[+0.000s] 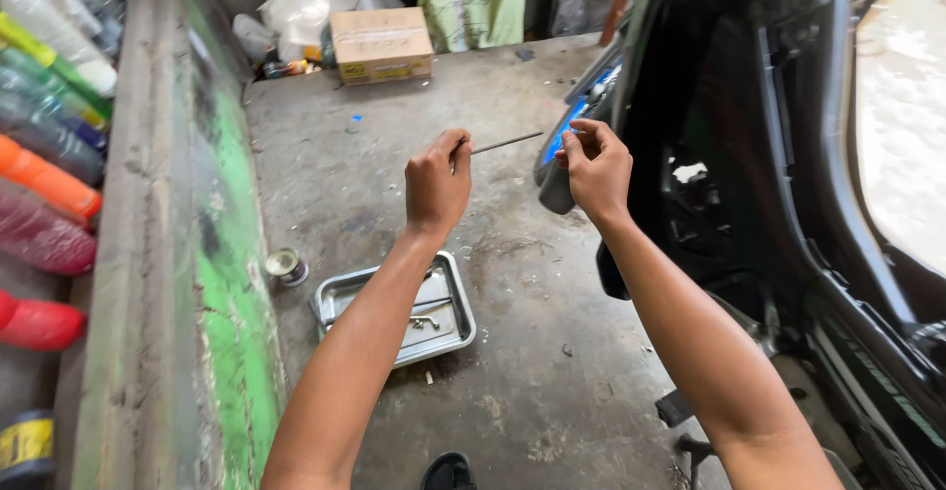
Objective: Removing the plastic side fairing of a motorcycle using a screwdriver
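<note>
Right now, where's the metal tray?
Head view, lower centre: the metal tray sits on the concrete floor under the left forearm, a small tin just to its left.

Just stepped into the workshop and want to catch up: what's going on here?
A person holds a thin metal rod in the left hand, while the right hand is raised close to its far tip, pinched as if gripping something small. A stripped scooter stands at the right. On the concrete floor below lie a metal tray with small parts and a small tin.
</note>
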